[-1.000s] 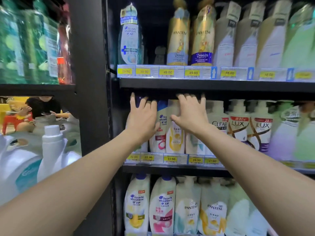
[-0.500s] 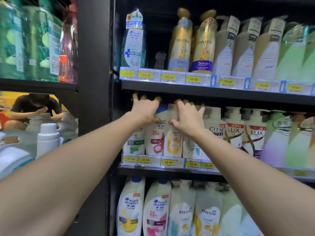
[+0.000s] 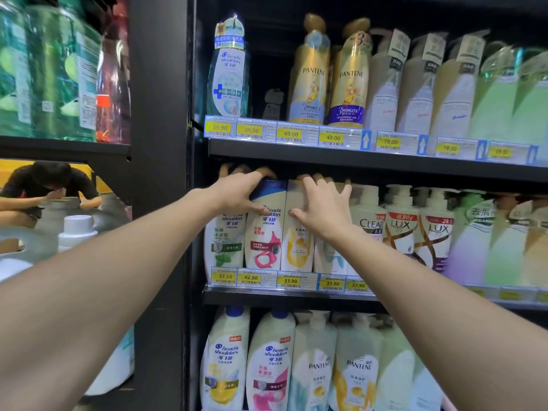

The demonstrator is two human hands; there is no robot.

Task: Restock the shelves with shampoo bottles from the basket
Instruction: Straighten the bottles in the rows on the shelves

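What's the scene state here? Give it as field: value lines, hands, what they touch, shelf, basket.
left hand: left hand over the top of the Head & Shoulders bottle with the pink label, fingers curled behind it
right hand: right hand on the yellow-label bottle beside it
bottles: upright, touching side by side
shelf: middle shelf, front row full at this end
basket: not in view

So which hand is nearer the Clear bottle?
Right. The right hand sits just left of the Clear bottle; the left hand is further left, on the Head & Shoulders bottles.
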